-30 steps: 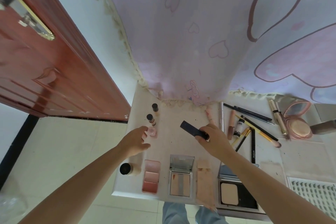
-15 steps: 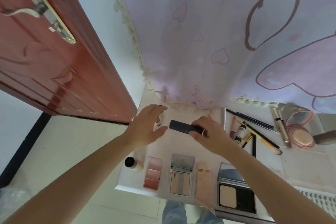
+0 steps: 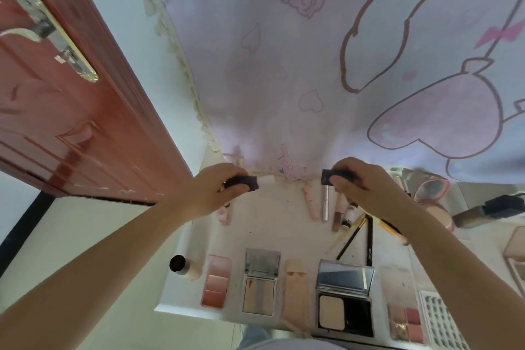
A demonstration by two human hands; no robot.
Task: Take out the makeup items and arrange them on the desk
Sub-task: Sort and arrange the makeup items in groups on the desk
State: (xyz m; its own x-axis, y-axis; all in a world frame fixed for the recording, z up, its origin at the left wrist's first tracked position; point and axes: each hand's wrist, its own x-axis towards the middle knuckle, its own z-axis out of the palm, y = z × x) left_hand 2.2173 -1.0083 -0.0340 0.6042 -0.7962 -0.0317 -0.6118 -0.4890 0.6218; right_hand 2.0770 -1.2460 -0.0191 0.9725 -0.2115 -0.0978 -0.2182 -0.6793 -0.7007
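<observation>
My left hand (image 3: pixel 217 190) grips the dark base of a stick (image 3: pixel 250 181) whose pale tip points right. My right hand (image 3: pixel 360 187) pinches its dark cap (image 3: pixel 331 175), pulled well clear of the base. Both hover above the back of the white desk (image 3: pixel 270 219). On the desk's front lie a pink blush palette (image 3: pixel 215 281), an open mirrored palette (image 3: pixel 260 281), a beige case (image 3: pixel 297 290) and an open black powder compact (image 3: pixel 345 298). Tubes and pencils (image 3: pixel 338 213) lie under my right hand.
A red-brown door (image 3: pixel 65 111) stands left of the desk. A pink patterned cloth (image 3: pixel 326 65) hangs behind it. A small bottle with a dark cap (image 3: pixel 183 266) lies at the front left corner. A pink compact mirror (image 3: pixel 431 187) and a brush (image 3: pixel 488 210) sit at right.
My left hand came up to the dark stick and took its base; both hands pulled apart, so the cap is off in my right hand. The view tilted upward.
</observation>
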